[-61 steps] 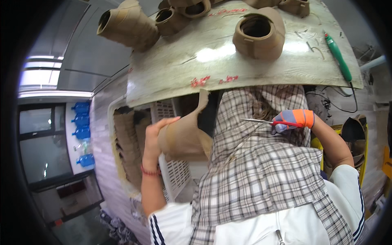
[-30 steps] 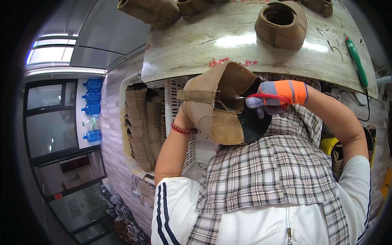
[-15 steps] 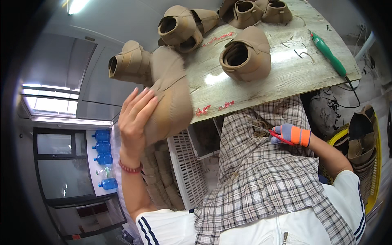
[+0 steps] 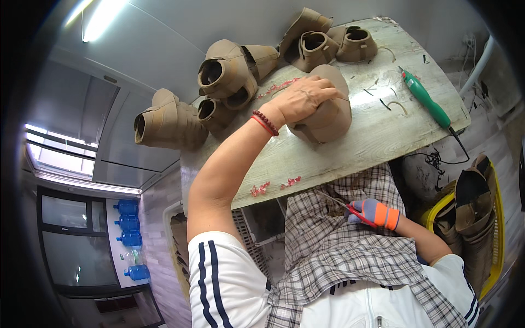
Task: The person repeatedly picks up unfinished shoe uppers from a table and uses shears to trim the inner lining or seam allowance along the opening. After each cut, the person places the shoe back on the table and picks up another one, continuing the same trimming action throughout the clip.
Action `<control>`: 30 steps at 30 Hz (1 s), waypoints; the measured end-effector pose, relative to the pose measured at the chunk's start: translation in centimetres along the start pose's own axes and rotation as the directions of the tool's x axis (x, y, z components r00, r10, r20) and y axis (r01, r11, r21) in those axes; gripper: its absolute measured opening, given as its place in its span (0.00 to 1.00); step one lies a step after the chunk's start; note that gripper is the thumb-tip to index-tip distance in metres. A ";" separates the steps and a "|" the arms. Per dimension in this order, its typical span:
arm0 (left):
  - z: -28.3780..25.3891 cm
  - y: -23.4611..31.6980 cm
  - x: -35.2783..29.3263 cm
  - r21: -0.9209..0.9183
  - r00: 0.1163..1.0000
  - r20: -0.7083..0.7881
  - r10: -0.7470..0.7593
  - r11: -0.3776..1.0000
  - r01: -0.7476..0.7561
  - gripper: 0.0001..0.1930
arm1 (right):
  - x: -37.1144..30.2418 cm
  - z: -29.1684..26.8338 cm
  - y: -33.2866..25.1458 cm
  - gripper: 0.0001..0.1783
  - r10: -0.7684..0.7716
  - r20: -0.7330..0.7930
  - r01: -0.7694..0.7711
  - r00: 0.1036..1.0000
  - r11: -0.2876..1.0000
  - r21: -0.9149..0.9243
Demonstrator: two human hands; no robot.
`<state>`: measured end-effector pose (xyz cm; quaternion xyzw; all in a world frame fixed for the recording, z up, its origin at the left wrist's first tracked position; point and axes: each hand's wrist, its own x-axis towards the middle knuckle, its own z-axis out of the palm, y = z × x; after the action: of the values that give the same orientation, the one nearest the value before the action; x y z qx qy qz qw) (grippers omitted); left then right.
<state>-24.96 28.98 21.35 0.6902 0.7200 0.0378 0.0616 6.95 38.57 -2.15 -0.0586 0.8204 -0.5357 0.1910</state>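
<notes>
The counter runs across the upper centre and right of the frame. The left hand rests on top of a boot upper standing at the counter's centre. Left of it, a cluster of boot uppers sits on the counter's left end, with one more boot upper at the far left, over the edge. Further boot uppers stand at the top centre of the frame. A hand tool lies on the counter's right part, its cable trailing off the right edge. Below the counter, at centre right, the right hand holds scissors over the lap. A bin of boot pieces sits at the right edge. Water bottles are stacked at lower left.
</notes>
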 end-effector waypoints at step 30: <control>11.7 21.4 -32.5 -0.796 0.044 0.115 -0.992 -0.119 -0.594 0.29 | -3.8 -6.2 -9.4 0.26 -0.187 -0.270 0.091 0.945 0.939 -0.332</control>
<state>-0.81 -2.88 13.99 -0.1143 0.4579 0.8797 0.0575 7.14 41.07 9.46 -0.0656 0.9083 -0.4128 0.0148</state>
